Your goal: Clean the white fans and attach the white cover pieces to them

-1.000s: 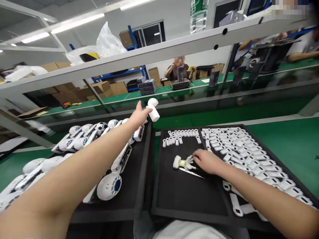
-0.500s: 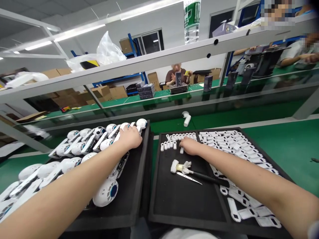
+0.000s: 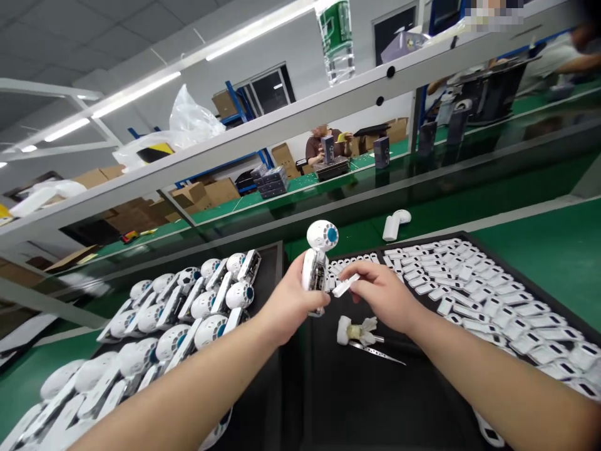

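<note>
Upright in my left hand (image 3: 287, 302) is a white handheld device (image 3: 322, 237) with a round, blue-centred head. Its handle is uncovered on one side and shows a circuit board. My right hand (image 3: 385, 293) pinches a small white plastic cover (image 3: 346, 285) just to the right of that handle, with a small gap between them. Similar devices (image 3: 204, 304) lie in rows in the black tray on the left. Many white covers (image 3: 493, 307) with dark windows fill the right part of the other tray.
A hammer with a cloth-wrapped head (image 3: 354, 331) and metal tweezers (image 3: 380, 354) lie in the right tray (image 3: 357, 407). A white part (image 3: 394, 224) rests on the green bench behind it. A grey shelf beam (image 3: 263, 134) crosses above; other people sit beyond.
My left hand has lifted a device out of the left tray and brought it to the middle. My right hand has raised a cover from the right tray beside it. The view has shifted.
</note>
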A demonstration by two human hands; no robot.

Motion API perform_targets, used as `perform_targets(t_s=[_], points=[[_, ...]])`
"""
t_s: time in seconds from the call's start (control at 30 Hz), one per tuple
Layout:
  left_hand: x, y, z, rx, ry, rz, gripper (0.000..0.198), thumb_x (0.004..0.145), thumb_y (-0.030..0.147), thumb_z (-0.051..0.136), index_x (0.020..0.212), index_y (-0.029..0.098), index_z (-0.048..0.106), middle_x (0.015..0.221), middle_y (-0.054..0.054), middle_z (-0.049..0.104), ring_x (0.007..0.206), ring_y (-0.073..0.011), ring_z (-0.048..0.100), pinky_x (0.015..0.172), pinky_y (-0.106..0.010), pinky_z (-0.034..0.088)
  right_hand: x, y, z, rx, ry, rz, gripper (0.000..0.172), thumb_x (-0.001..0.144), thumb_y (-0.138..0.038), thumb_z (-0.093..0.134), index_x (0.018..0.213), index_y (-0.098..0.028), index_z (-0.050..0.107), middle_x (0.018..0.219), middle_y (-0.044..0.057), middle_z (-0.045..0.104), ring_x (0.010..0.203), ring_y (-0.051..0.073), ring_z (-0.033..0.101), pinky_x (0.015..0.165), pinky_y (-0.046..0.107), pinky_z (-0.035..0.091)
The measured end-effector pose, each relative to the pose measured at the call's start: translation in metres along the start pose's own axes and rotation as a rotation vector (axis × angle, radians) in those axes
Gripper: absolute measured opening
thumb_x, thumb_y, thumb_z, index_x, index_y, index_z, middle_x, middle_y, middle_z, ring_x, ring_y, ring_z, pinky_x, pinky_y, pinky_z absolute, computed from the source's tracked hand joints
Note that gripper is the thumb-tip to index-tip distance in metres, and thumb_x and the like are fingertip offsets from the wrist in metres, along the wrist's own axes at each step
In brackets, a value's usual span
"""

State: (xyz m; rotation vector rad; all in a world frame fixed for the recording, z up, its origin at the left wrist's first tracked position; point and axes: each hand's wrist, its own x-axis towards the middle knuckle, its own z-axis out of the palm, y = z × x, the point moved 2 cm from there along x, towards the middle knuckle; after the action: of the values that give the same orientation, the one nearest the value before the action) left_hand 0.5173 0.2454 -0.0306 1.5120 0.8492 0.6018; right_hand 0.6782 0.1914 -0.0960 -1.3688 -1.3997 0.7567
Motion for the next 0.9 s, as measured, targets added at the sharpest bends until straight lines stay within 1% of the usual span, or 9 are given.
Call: perform_targets(t_s=[0.1,0.2,0.3,0.4,0.47,0.53,0.63,0.77,0.9], points=[[-0.003,-0.009,0.007,0.136,-0.017,0.030,0.093,0.061,0.012,0.075,0.144,0.026,0.036,0.124,-0.007,0.062,0.107,-0.0247,0.062,0.081,-0.029,0.053,-0.003,-0.015,0.007,0.183,0.008,0.130,0.017,0.074,-0.019,0.051,0.082,-0.021,0.066,0.073,-0.001,0.063,0.064,0.014,0.059,0.059,0.026,0.047],[-0.009,-0.019,0.009,0.288,0.024,0.017,0.101,0.067,0.013,0.074,0.152,0.034,0.023,0.138,-0.008,0.055,0.111,-0.0270,0.062,0.081,-0.032,0.054,-0.002,-0.018,0.012,0.309,0.045,0.278,0.027,0.067,-0.014,0.058,0.093,-0.021,0.062,0.077,-0.002,0.063,0.066,0.015,0.060,0.057,0.026,0.050],[-0.014,-0.025,0.011,0.409,0.056,0.040,0.097,0.071,0.015,0.070,0.153,0.035,0.022,0.141,-0.008,0.053,0.117,-0.0287,0.060,0.088,-0.038,0.054,-0.003,-0.017,0.019,0.475,0.081,0.367,0.032,0.065,-0.011,0.063,0.094,-0.021,0.056,0.077,-0.002,0.063,0.068,0.016,0.063,0.059,0.028,0.054],[-0.015,-0.027,0.010,0.484,0.110,0.126,0.092,0.073,0.014,0.068,0.153,0.032,0.025,0.146,-0.008,0.049,0.132,-0.0275,0.050,0.108,-0.041,0.043,-0.006,-0.017,0.027,0.487,0.122,0.369,0.024,0.065,-0.011,0.066,0.085,-0.021,0.057,0.075,-0.002,0.065,0.071,0.016,0.066,0.063,0.027,0.054],[-0.014,-0.028,0.008,0.503,0.131,0.148,0.090,0.074,0.014,0.066,0.153,0.030,0.026,0.148,-0.008,0.047,0.137,-0.0265,0.046,0.113,-0.042,0.038,-0.008,-0.017,0.032,0.485,0.148,0.352,0.021,0.066,-0.014,0.069,0.085,-0.020,0.062,0.079,0.000,0.068,0.075,0.018,0.068,0.065,0.027,0.055],[-0.013,-0.031,0.005,0.501,0.136,0.149,0.089,0.075,0.013,0.066,0.153,0.029,0.026,0.148,-0.009,0.047,0.137,-0.0264,0.045,0.114,-0.043,0.036,-0.010,-0.016,0.036,0.468,0.174,0.321,0.021,0.068,-0.018,0.070,0.088,-0.019,0.066,0.084,0.002,0.072,0.080,0.019,0.070,0.069,0.028,0.057],[-0.012,-0.033,0.002,0.449,0.135,0.140,0.087,0.076,0.013,0.065,0.153,0.029,0.027,0.148,-0.009,0.047,0.137,-0.0266,0.045,0.114,-0.042,0.036,-0.011,-0.017,0.040,0.417,0.214,0.306,0.026,0.070,-0.020,0.070,0.096,-0.019,0.070,0.081,0.002,0.074,0.076,0.018,0.071,0.069,0.028,0.056],[-0.013,-0.034,0.003,0.378,0.112,0.120,0.090,0.073,0.011,0.067,0.153,0.030,0.029,0.147,-0.009,0.048,0.136,-0.0271,0.046,0.115,-0.042,0.034,-0.010,-0.016,0.042,0.414,0.282,0.338,0.028,0.066,-0.014,0.068,0.093,-0.018,0.069,0.078,0.001,0.072,0.074,0.018,0.070,0.067,0.027,0.056],[-0.014,-0.031,0.004,0.335,0.172,0.149,0.091,0.069,0.007,0.070,0.150,0.030,0.035,0.146,-0.009,0.048,0.137,-0.0279,0.045,0.115,-0.041,0.034,-0.010,-0.013,0.042,0.434,0.230,0.337,0.029,0.069,-0.022,0.070,0.098,-0.020,0.067,0.073,0.000,0.070,0.065,0.018,0.068,0.059,0.028,0.053]])
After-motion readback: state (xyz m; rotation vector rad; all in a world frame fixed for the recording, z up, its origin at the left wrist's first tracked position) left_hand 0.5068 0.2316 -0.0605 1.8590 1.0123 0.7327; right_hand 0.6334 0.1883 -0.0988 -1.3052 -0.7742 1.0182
